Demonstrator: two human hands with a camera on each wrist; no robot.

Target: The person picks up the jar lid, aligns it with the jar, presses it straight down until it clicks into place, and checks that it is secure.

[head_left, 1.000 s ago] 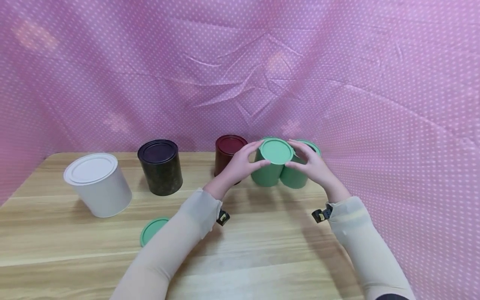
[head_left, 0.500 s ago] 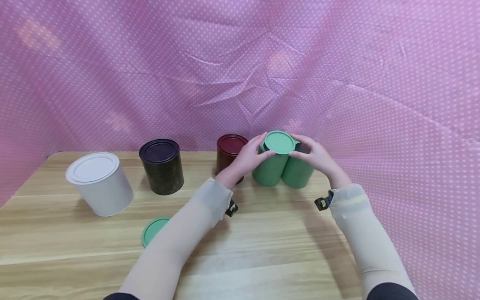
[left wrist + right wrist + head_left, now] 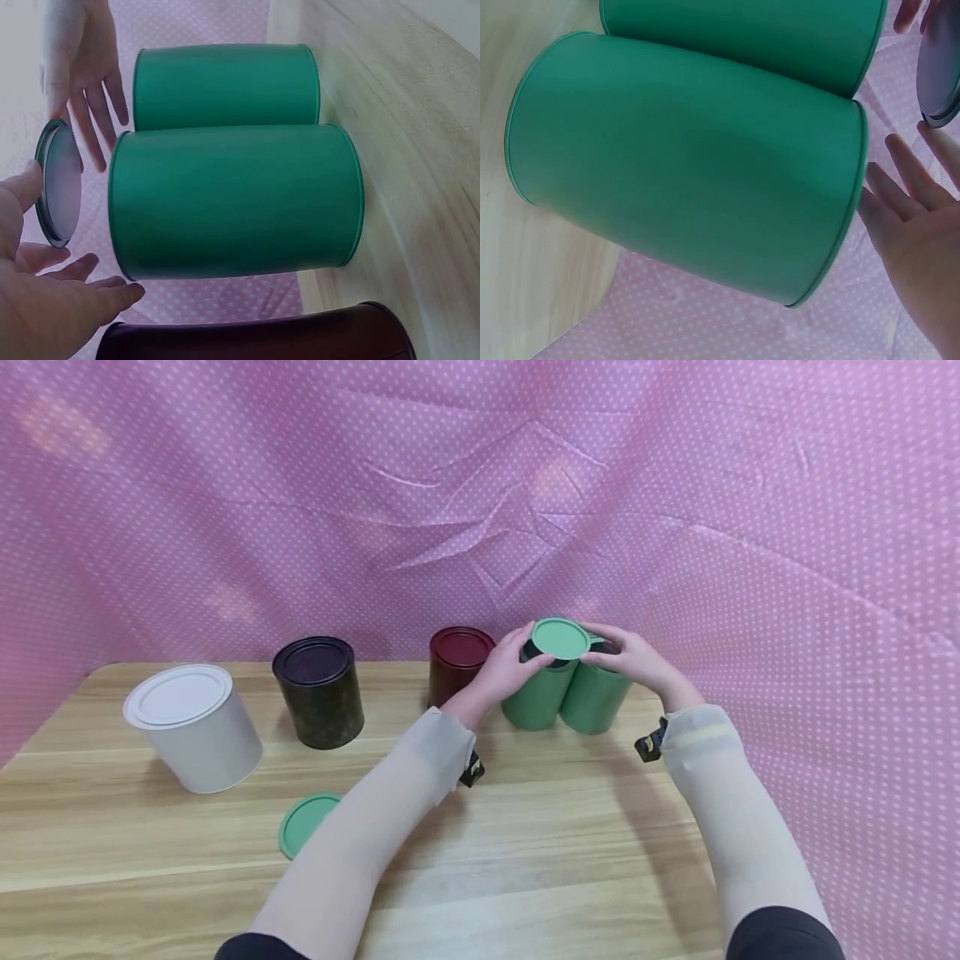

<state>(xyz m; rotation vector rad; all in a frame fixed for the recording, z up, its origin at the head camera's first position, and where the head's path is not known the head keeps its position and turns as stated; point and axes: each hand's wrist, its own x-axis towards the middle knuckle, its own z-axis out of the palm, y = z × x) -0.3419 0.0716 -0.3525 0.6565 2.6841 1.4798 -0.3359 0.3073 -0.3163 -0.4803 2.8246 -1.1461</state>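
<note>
Arms [image 3: 382, 827] outstretched, left fingers [image 3: 517, 637] opposite right fingers [image 3: 606, 632]

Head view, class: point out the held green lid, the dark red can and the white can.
Held green lid [image 3: 560, 639]: head view, middle of its upper face.
Dark red can [image 3: 450, 678]: head view, side wall below its top.
White can [image 3: 206, 742]: head view, middle of its side wall.

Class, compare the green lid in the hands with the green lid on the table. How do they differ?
The held lid is raised above a green can; the table lid lies flat on the wood.
Left hand and right hand hold the held lid; neither touches the table lid, partly hidden by the left sleeve.
Both are round and green.
</note>
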